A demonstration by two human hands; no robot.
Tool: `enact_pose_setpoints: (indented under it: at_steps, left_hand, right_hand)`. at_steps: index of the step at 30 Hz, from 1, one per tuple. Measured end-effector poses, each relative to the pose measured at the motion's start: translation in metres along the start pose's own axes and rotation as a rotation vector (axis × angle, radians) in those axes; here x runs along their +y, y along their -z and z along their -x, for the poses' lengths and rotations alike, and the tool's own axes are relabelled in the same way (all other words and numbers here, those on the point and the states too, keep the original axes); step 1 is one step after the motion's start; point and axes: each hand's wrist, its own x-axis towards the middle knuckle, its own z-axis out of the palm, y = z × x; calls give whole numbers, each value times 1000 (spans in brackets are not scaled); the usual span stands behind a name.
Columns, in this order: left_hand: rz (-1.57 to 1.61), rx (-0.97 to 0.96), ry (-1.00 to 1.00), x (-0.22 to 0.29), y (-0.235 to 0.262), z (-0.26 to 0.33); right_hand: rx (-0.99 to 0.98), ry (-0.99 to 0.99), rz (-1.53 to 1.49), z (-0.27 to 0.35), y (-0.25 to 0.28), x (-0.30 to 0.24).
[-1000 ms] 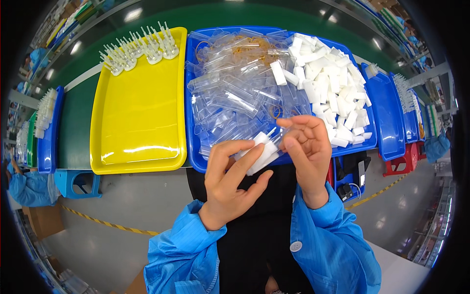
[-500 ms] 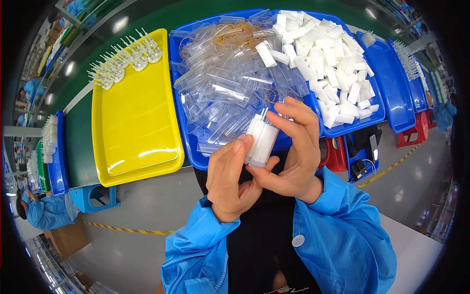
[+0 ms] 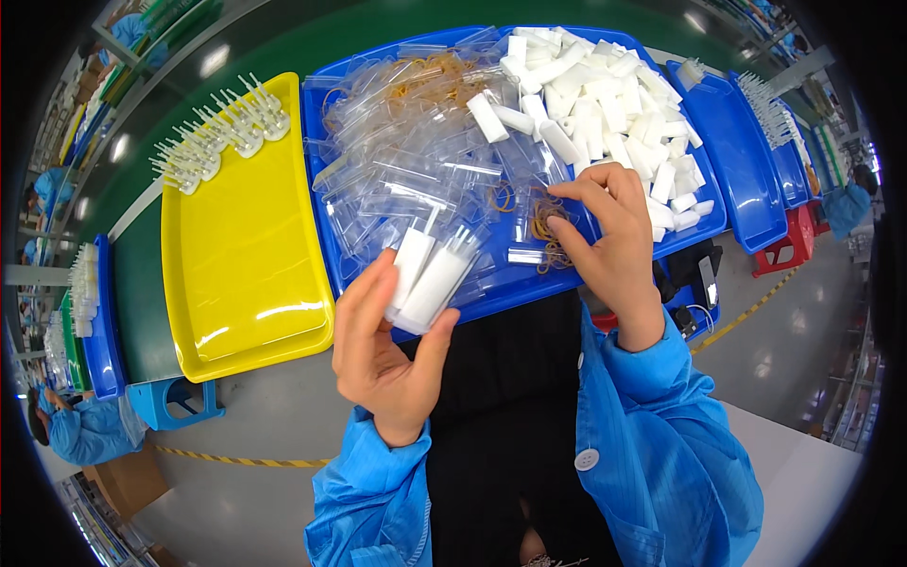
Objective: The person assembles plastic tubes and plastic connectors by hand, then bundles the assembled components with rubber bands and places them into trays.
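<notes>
The left hand (image 3: 387, 350) is gripping a bundle of white pieces (image 3: 425, 279), apparently two or three, long axis tilting up and right. The right hand (image 3: 609, 236), fingers partly curled, is reaching onto loose rubber bands (image 3: 546, 225) in the blue tray (image 3: 510, 283), just right of the bundle.

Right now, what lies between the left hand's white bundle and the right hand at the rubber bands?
In the head view, between the white bundle and the right hand: clear plastic sleeves on the blue tray.
</notes>
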Motion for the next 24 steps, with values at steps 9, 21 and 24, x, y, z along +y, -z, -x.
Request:
enact_pose_setpoints:
  at_steps: [9, 21, 24]
  left_hand:
    - [357, -3, 183, 9, -1, 1]
    - [123, 15, 84, 13, 0, 9]
    - [162, 8, 76, 11, -8, 8]
  right_hand:
    - [53, 48, 85, 1, -2, -4]
    - [17, -20, -1191, 13, -5, -17]
    - [-189, -115, -1202, 13, 1, -37]
